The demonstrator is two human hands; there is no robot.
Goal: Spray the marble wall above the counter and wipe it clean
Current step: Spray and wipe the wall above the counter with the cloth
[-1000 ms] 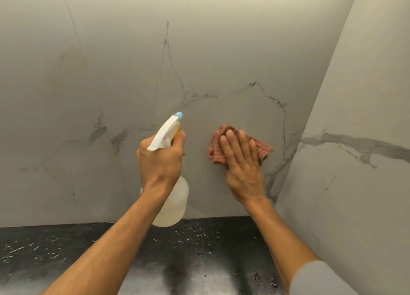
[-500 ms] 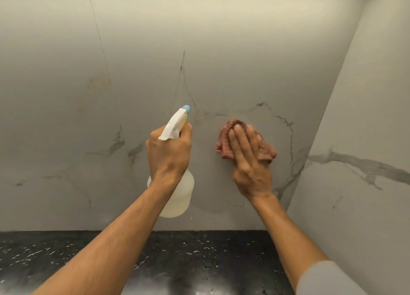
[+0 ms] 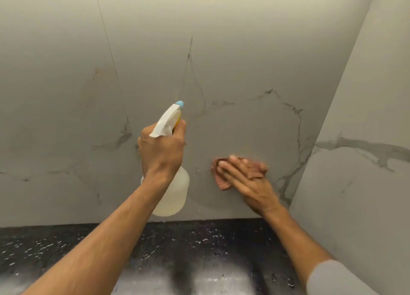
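I had the left hand [image 3: 163, 149] wrapped around the neck of the bottle [image 3: 172, 197], fingers clamped on it with one finger forward at the trigger, the blue nozzle [image 3: 180, 104] aimed up toward 12 o'clock at the wall [image 3: 233, 61]. The bottle's pale body hung below the hand, clear of the desk [image 3: 199, 246], which ran dark and speckled along the bottom at 6 o'clock. My right hand [image 3: 248, 179] lay flat at about 3 o'clock from the bottle, fingers [image 3: 230, 168] straight and close together, pressing the reddish cloth [image 3: 221, 181] against the wall; the cloth showed at the fingertips and along the left edge of the palm, and the hand was blurred there. A few small droplets [image 3: 195, 168] sat on the wall between the bottle and the cloth. Grey veins ran across the marble above and to the right of the cloth. A side wall [image 3: 355, 139] met the back one at 3 o'clock, just beside my right wrist. A grey sleeve [image 3: 330, 279] covered the right forearm at 5 o'clock.
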